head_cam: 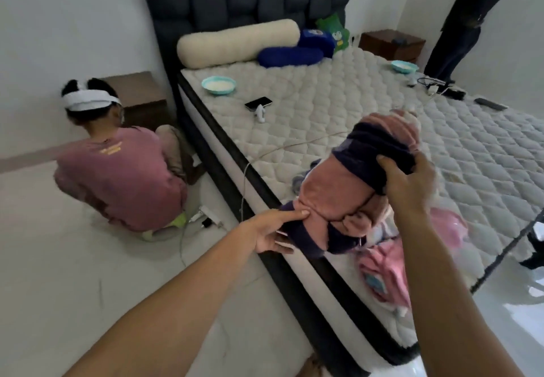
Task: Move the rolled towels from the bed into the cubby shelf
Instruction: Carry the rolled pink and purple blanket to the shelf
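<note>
A stack of rolled towels (338, 197), dusty pink and dark navy, is lifted just above the near edge of the bed (323, 105). My left hand (276, 232) supports the stack from below at its near end. My right hand (409, 182) grips a navy roll on top. More pink towels (385, 270) lie on the mattress beneath and beside the lifted ones. The cubby shelf is out of view.
A person in a pink shirt (117, 176) crouches on the floor left of the bed, by a brown nightstand (138, 96). Another person (465, 20) stands at the far right. Two bowls (218, 85), a phone (259, 102), cables and cushions lie on the mattress.
</note>
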Demonstrator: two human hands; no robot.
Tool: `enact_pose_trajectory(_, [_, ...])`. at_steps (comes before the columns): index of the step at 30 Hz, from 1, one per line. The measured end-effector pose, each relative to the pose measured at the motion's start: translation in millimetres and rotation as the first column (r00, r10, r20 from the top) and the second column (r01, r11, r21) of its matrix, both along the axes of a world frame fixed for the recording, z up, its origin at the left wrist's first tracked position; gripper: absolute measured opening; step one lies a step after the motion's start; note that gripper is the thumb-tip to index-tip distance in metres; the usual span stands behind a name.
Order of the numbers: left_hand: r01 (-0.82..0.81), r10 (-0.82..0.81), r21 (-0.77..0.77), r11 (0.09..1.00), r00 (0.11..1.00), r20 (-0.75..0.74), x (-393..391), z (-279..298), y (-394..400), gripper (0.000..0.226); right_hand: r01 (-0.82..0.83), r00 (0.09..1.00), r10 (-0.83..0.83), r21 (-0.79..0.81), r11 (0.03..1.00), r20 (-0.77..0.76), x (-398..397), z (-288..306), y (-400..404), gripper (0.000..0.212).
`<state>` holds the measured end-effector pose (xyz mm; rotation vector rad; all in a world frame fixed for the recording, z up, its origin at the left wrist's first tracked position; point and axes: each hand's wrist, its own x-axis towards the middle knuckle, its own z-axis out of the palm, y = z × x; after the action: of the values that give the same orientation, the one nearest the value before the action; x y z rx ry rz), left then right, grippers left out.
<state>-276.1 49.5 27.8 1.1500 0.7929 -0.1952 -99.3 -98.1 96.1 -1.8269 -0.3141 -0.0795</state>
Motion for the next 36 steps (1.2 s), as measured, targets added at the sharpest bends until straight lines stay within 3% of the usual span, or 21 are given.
enact_pose_trajectory(4, [-0.277,0.277,0.036,0.960,0.961,0.002,-104,8,39,0.052,-0.267,0.957,0.270,-0.047,0.963,0.101,-84,15,79,0.024])
enact_pose_trajectory(7, [-0.512,0.508,0.082,0.855,0.859,0.060,-187,18,72,0.052,-0.502,0.850,0.508,-0.077,0.861,0.136,-154,30,146,0.027])
enact_pose_trajectory(11, [-0.789,0.774,0.067,0.611,0.613,0.156,-291,37,101,0.037,-0.728,0.637,0.732,-0.123,0.674,0.240,-247,48,231,0.033])
enact_pose_trajectory(16, [-0.964,0.933,0.060,0.259,0.266,0.243,-409,39,125,0.029,-0.905,0.347,0.894,-0.150,0.399,0.284,-378,66,317,0.025])
enact_pose_trajectory(23, [-0.972,0.939,0.056,-0.230,-0.206,0.276,-540,33,164,0.039,-0.991,-0.082,0.934,-0.131,-0.038,0.348,-544,68,403,0.015])
enact_pose_trajectory(27, [-0.879,0.860,0.020,-0.476,-0.461,0.220,-586,25,185,0.030,-0.965,-0.258,0.898,-0.147,-0.219,0.356,-609,63,441,0.014])
enact_pose_trajectory(30, [-0.805,0.788,-0.023,-0.593,-0.587,0.187,-613,28,191,0.024,-0.931,-0.361,0.856,-0.196,-0.308,0.370,-659,68,462,0.016])
enact_pose_trajectory(36, [-0.683,0.653,-0.159,-0.713,-0.730,0.201,-679,32,208,0.049,-0.849,-0.528,0.733,-0.248,-0.466,0.428,-775,92,483,0.024])
